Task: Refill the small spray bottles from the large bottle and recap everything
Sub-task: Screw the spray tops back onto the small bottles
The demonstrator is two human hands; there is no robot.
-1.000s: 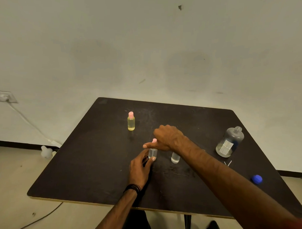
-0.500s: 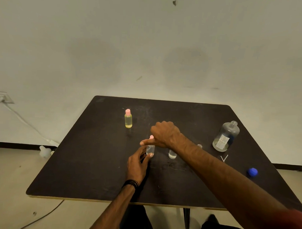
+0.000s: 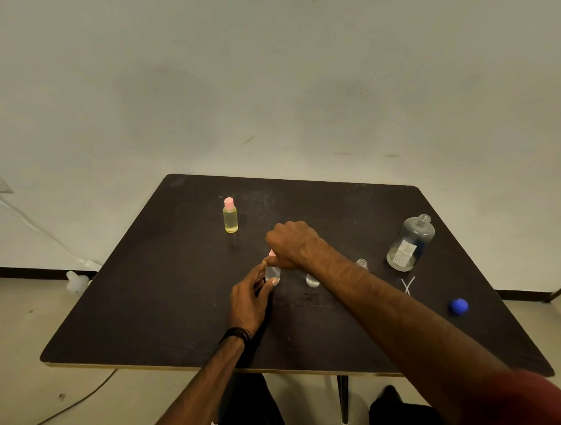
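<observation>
Between my two hands, at the middle of the dark table [image 3: 161, 303], stands one small clear bottle [image 3: 273, 273], upright. My left hand [image 3: 249, 302] holds its body, thumb and fingers curled round the lower part. My right hand [image 3: 292, 244] comes over from above, its grip closed on the pink cap [image 3: 271, 253] at the bottle's neck; only a sliver of the cap shows under my fingers.

Just to the right of that grip: a second small clear bottle [image 3: 312, 281], upright, its upper part hidden behind my right forearm. Whether it is capped I cannot tell.

Further right, beyond my forearm: a third small clear bottle [image 3: 361, 263], only its open neck showing.

Far right of the grip, toward the table's far side: the large clear bottle [image 3: 410, 244], upright, uncapped, with a white label and a little liquid at the bottom.

Nearer me than the large bottle: two thin white tubes [image 3: 407, 285], crossed, lying flat.

Right of those, near the table's right edge: a blue cap [image 3: 458, 306], well apart from the large bottle.

Left of and beyond the grip: a small bottle of yellow liquid [image 3: 230, 216], upright, pink cap on, standing alone.

On my left wrist: a dark band [image 3: 236, 333].
</observation>
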